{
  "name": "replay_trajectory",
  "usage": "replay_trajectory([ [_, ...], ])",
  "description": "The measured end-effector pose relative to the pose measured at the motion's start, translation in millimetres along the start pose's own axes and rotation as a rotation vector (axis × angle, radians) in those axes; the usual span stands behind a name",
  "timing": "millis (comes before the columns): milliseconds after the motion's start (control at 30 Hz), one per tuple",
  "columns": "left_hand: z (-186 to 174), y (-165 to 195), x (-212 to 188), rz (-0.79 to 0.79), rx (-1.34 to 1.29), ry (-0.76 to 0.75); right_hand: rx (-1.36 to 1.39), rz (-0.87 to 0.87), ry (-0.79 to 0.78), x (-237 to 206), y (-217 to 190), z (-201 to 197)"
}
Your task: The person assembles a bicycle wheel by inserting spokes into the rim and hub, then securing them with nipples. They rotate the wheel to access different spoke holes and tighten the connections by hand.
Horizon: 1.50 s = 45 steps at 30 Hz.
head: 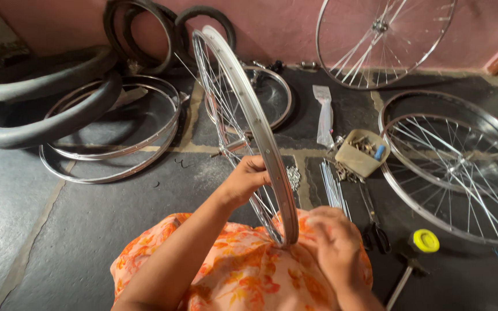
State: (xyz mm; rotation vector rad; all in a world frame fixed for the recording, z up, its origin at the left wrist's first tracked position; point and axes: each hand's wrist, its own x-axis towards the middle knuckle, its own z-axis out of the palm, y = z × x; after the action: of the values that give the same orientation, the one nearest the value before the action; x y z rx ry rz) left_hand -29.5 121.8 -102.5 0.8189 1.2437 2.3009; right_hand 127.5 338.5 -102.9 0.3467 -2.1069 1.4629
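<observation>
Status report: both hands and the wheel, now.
Left hand gripping the spoked wheel rim, upright on the lap. Right hand beside the rim's base, grip unclear. Nothing blocking.

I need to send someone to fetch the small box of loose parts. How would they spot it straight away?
Start from the upright spoked wheel that the left hand steadies on the lap. To its right on the dark floor, before the flat-lying wheel, sits the small box. It alone is beige and open-topped, holding small metal bits and one blue piece, with loose spokes beside it.
</observation>
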Motion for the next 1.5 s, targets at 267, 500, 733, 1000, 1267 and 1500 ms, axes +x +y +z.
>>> replay_trajectory([
  [267,-3.1,-0.2,3.0,-0.014,0.015,0.018,-0.275,-0.537,0.089,80.8,-48.6,25.9],
  [500,-5.7,-4.0,0.3,-0.013,-0.017,0.014,-0.455,-0.607,0.111,89.8,-61.4,41.4],
  [733,-4.4,-5.1,1.8,-0.009,-0.023,0.020,-0.408,-0.620,0.092,89.4,-55.8,43.5],
  [1000,-4.2,-4.9,4.3,-0.017,-0.002,0.021,-0.402,-0.607,0.100,80.4,-51.0,44.9],
  [1267,-4.8,14.9,4.7,-0.052,0.000,-0.107,-0.531,-0.668,0.011,77.1,-60.5,42.2],
  [1500,-2.2,8.1,2.1,-0.047,-0.006,-0.070,-0.462,-0.621,0.028,65.7,-50.8,43.9],
])
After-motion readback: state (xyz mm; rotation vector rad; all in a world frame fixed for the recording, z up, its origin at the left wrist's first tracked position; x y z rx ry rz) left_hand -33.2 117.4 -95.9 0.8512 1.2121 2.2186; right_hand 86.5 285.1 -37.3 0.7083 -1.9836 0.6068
